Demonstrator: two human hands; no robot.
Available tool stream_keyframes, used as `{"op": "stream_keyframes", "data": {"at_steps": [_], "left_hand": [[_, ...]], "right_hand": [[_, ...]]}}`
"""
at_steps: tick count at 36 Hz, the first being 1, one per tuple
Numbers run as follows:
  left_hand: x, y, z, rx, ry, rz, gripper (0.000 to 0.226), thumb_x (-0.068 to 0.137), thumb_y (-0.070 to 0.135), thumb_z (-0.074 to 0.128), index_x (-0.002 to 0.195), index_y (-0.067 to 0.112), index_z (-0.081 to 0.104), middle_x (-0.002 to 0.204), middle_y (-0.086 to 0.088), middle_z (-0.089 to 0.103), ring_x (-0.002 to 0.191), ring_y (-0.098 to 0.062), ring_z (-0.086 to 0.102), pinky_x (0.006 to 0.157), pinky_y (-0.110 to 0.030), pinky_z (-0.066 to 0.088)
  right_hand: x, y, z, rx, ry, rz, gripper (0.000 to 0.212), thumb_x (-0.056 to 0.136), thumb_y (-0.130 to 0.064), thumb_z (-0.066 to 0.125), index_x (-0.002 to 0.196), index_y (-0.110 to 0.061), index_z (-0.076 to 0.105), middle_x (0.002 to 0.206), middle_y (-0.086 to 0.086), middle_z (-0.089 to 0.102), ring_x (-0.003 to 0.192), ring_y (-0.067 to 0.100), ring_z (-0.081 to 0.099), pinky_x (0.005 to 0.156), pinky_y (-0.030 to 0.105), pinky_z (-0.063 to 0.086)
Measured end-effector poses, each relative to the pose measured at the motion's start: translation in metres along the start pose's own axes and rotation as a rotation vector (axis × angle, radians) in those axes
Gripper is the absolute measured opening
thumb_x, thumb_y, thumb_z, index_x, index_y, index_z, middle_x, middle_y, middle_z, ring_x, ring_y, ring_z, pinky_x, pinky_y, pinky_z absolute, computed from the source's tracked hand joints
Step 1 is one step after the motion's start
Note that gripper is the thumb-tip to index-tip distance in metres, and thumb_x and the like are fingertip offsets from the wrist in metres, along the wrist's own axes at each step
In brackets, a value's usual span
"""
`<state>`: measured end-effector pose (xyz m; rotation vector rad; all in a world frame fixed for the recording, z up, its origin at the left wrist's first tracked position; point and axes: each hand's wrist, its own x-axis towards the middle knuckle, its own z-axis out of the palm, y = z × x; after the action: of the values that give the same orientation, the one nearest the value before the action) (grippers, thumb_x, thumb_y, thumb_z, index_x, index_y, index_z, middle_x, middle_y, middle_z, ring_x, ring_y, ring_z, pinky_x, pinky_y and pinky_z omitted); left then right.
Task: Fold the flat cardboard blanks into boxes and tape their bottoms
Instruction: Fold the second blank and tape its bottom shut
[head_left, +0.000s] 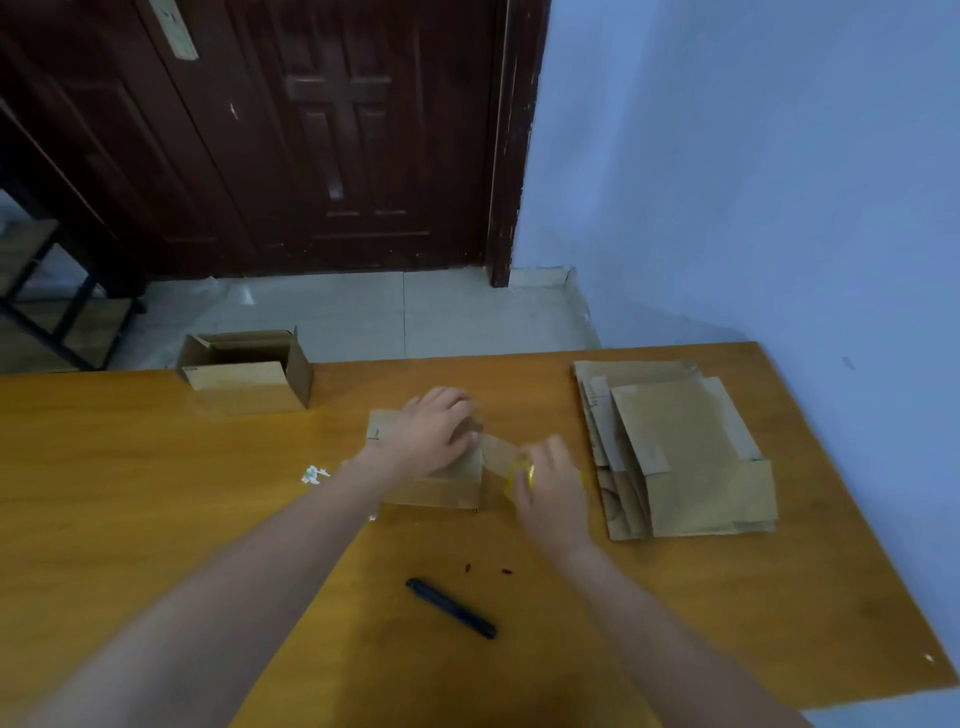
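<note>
Item one, far left: a finished box (247, 371) stands at the table's (156, 519) far edge, open side up. We judge it was parked there, well apart from the work in hand.

Item two, left of centre: a small white scrap (313, 474) on the wood, likely tape waste.

Item three, centre: the box being taped (431, 483), bottom flaps upward. Our left hand (431, 431) lies flat over it, fingers spread and pressing, which we take to keep the flaps closed and pin the tape's end.

Item four, near centre: a dark cutter or pen (451, 608) lying loose, within reach for cutting, we suppose.

Item five, just right of the box: our right hand (545, 488) grips the yellow-cored tape roll (521, 475), fingers curled round it, with a clear strip (496, 449) stretched between roll and box.

Item six, right: the stack of flat blanks (675, 447), just beside the working spot, awaiting folding.
</note>
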<state>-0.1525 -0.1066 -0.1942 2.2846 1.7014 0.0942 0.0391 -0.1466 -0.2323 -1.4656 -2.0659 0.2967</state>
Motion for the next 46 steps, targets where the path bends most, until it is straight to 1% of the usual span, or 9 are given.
{"op": "stream_keyframes", "data": {"at_steps": [5, 10, 13, 18, 25, 31, 35, 41, 46], "left_hand": [[-0.016, 0.002, 0.007, 0.018, 0.069, -0.082, 0.055, 0.095, 0.049, 0.041, 0.14, 0.017, 0.037, 0.137, -0.002, 0.033, 0.126, -0.02, 0.031, 0.104, -0.034, 0.031], [-0.022, 0.004, 0.014, -0.018, 0.008, -0.173, 0.056, 0.096, 0.051, 0.037, 0.139, 0.016, 0.034, 0.141, -0.004, 0.028, 0.129, -0.023, 0.027, 0.108, -0.036, 0.023], [-0.024, 0.003, 0.019, -0.036, -0.008, -0.205, 0.056, 0.096, 0.05, 0.036, 0.142, 0.019, 0.03, 0.147, -0.002, 0.024, 0.135, -0.023, 0.023, 0.111, -0.037, 0.017], [-0.031, -0.001, 0.024, -0.043, -0.01, -0.204, 0.057, 0.098, 0.05, 0.03, 0.148, 0.024, 0.022, 0.151, 0.003, 0.022, 0.139, -0.02, 0.017, 0.114, -0.036, 0.012], [-0.044, -0.01, 0.018, -0.062, 0.002, -0.166, 0.051, 0.099, 0.046, 0.03, 0.147, 0.031, 0.024, 0.15, 0.003, 0.023, 0.139, -0.019, 0.016, 0.113, -0.036, 0.013], [-0.034, 0.01, 0.013, 0.153, -0.147, 0.016, 0.067, 0.091, 0.001, 0.044, 0.14, 0.045, 0.03, 0.156, 0.003, 0.005, 0.141, -0.032, 0.002, 0.114, -0.052, 0.008], [-0.026, 0.021, 0.005, 0.247, -0.169, 0.001, 0.038, 0.095, 0.028, 0.039, 0.132, 0.033, 0.046, 0.152, 0.002, 0.018, 0.137, -0.029, 0.014, 0.106, -0.055, 0.023], [-0.019, 0.033, 0.009, 0.315, -0.4, -0.034, 0.054, 0.083, 0.062, 0.046, 0.127, 0.032, 0.051, 0.159, -0.003, -0.006, 0.144, -0.036, -0.003, 0.105, -0.071, 0.007], [-0.016, 0.034, 0.005, 0.411, -0.429, -0.018, 0.056, 0.086, 0.055, 0.054, 0.134, 0.029, 0.044, 0.158, -0.005, -0.004, 0.143, -0.036, 0.0, 0.104, -0.07, 0.016]], "right_hand": [[0.065, 0.038, 0.005, 0.328, -0.517, 0.454, 0.031, 0.089, -0.013, 0.058, 0.12, -0.016, 0.059, 0.125, 0.007, 0.051, 0.124, 0.024, 0.041, 0.108, 0.04, 0.033], [0.075, 0.035, 0.011, 0.351, -0.95, 0.449, 0.021, 0.091, -0.019, 0.06, 0.112, -0.016, 0.061, 0.114, 0.0, 0.058, 0.108, 0.016, 0.051, 0.086, 0.022, 0.042], [0.073, 0.032, 0.016, 0.304, -0.91, 0.4, 0.004, 0.093, -0.008, 0.055, 0.096, -0.011, 0.055, 0.094, -0.001, 0.056, 0.092, 0.015, 0.051, 0.062, 0.009, 0.037], [0.067, 0.032, 0.026, 0.184, -0.832, 0.383, 0.008, 0.087, -0.011, 0.061, 0.081, -0.018, 0.06, 0.091, -0.001, 0.065, 0.099, 0.025, 0.062, 0.092, 0.038, 0.045], [0.063, 0.031, 0.02, -0.029, -0.802, 0.295, 0.009, 0.093, -0.024, 0.057, 0.084, -0.021, 0.057, 0.088, -0.009, 0.059, 0.101, 0.019, 0.057, 0.1, 0.038, 0.036], [0.061, 0.039, 0.017, 0.076, -0.745, 0.364, 0.007, 0.09, -0.024, 0.061, 0.084, -0.021, 0.059, 0.084, -0.013, 0.061, 0.096, 0.013, 0.058, 0.102, 0.038, 0.037], [0.059, 0.041, 0.015, 0.116, -0.734, 0.39, 0.005, 0.089, -0.022, 0.062, 0.086, -0.019, 0.06, 0.084, -0.013, 0.061, 0.089, 0.009, 0.055, 0.095, 0.031, 0.039], [0.058, 0.035, 0.014, 0.096, -0.76, 0.383, 0.012, 0.09, -0.023, 0.06, 0.078, -0.023, 0.057, 0.087, -0.011, 0.063, 0.097, 0.015, 0.059, 0.098, 0.04, 0.04], [0.058, 0.031, 0.013, 0.069, -0.765, 0.383, 0.009, 0.091, -0.023, 0.059, 0.082, -0.022, 0.058, 0.098, -0.007, 0.068, 0.101, 0.017, 0.06, 0.099, 0.039, 0.041]]}}
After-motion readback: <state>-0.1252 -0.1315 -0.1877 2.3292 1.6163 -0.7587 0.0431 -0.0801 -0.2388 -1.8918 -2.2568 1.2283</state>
